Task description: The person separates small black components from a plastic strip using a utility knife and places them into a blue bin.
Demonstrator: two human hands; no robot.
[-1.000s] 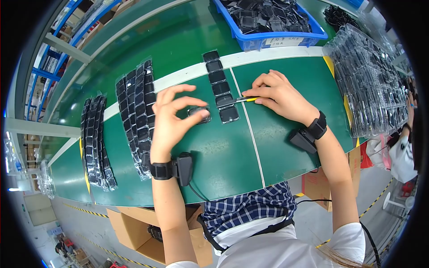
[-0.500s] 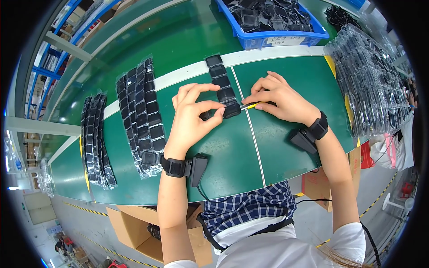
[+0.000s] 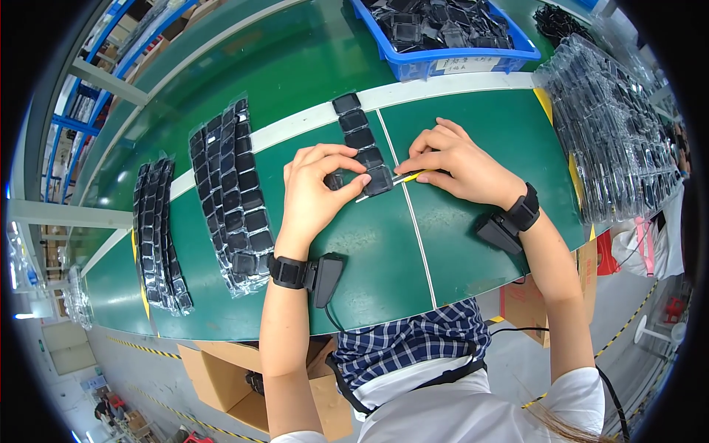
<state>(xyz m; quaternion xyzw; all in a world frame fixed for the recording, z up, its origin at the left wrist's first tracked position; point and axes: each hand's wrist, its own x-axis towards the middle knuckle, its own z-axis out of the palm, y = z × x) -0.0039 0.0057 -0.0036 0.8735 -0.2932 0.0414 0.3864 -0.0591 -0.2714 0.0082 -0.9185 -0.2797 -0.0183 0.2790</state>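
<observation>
My left hand [image 3: 319,190] pinches a small black square part [image 3: 377,179], the nearest piece of a short row of black square parts [image 3: 356,130] lying on the green belt [image 3: 310,66]. My right hand [image 3: 452,162] rests just right of that part, fingertips on a thin yellow and white strip [image 3: 405,178] that touches the part's edge. Both wrists wear black bands with small black devices.
Two long bagged strips of black parts [image 3: 236,196] [image 3: 156,232] lie to the left. A blue bin [image 3: 450,33] of black parts stands at the back. Clear plastic trays [image 3: 617,140] are stacked on the right. Cardboard boxes [image 3: 221,376] sit below the table edge.
My left hand moved right from the belt's middle to the row's nearest black part and took hold of it. My right hand stayed by the strip.
</observation>
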